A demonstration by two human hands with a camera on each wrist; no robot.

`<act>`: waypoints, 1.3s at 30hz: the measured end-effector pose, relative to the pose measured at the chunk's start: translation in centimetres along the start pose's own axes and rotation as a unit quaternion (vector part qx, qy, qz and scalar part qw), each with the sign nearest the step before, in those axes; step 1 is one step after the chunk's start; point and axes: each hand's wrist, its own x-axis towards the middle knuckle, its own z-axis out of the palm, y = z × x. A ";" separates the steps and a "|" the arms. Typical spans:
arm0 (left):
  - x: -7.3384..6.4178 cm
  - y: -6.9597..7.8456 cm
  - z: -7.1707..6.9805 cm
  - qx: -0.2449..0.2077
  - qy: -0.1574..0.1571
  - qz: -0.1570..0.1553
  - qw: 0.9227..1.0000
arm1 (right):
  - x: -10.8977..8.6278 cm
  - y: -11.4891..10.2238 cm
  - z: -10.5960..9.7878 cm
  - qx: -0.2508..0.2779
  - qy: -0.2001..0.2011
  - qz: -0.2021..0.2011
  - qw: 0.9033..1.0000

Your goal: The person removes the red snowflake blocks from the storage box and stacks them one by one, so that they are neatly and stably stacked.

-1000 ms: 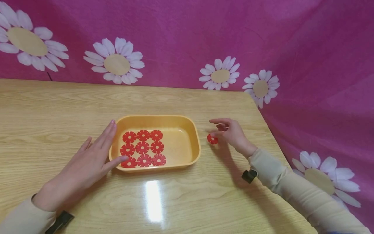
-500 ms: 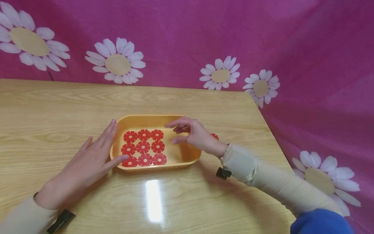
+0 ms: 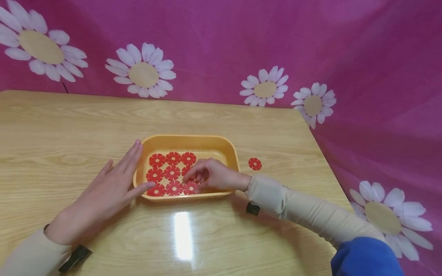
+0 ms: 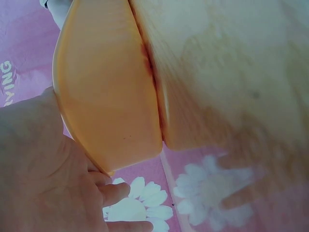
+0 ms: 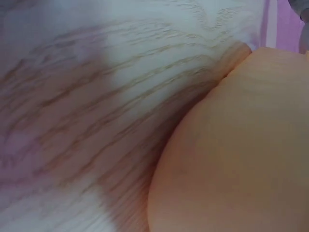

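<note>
A shallow yellow plastic tray [image 3: 221, 142] holds several red notched flower-shaped discs [image 3: 172, 172], laid in rows on its left side. My left hand [image 3: 110, 191] rests against the tray's left end, fingers straight along the rim and thumb reaching over it. In the left wrist view, this hand [image 4: 53, 179] lies beside the tray's outer wall [image 4: 111, 92]. Inside the tray is my right hand [image 3: 215, 175], fingers bent down over the front right disc [image 3: 190, 188]; I cannot tell whether they pinch it. One loose red disc [image 3: 255, 164] lies right of the tray.
The wooden table [image 3: 221, 237] extends around the tray, its right edge slanting away beyond the loose disc. Behind and to the right hangs a magenta cloth [image 3: 207, 46] printed with white daisies. In the right wrist view the tray's outer wall [image 5: 231, 145] stands on wood grain.
My right hand has let go of the loose disc right of the tray and moved left into the tray, down to the discs. The left hand has stayed at the tray's left end.
</note>
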 end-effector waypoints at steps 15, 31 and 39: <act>0.0 0.1 -0.1 -0.008 0.002 0.001 1.000 | 0.2 -0.2 0.3 -0.096 0.008 -0.018 0.995; -0.1 0.0 0.1 0.003 0.001 0.000 1.000 | -0.4 -0.1 -0.9 -0.034 0.027 -0.004 0.999; -0.2 0.0 0.1 0.002 0.007 0.002 1.000 | -2.5 -1.3 -5.2 0.063 0.099 0.023 0.993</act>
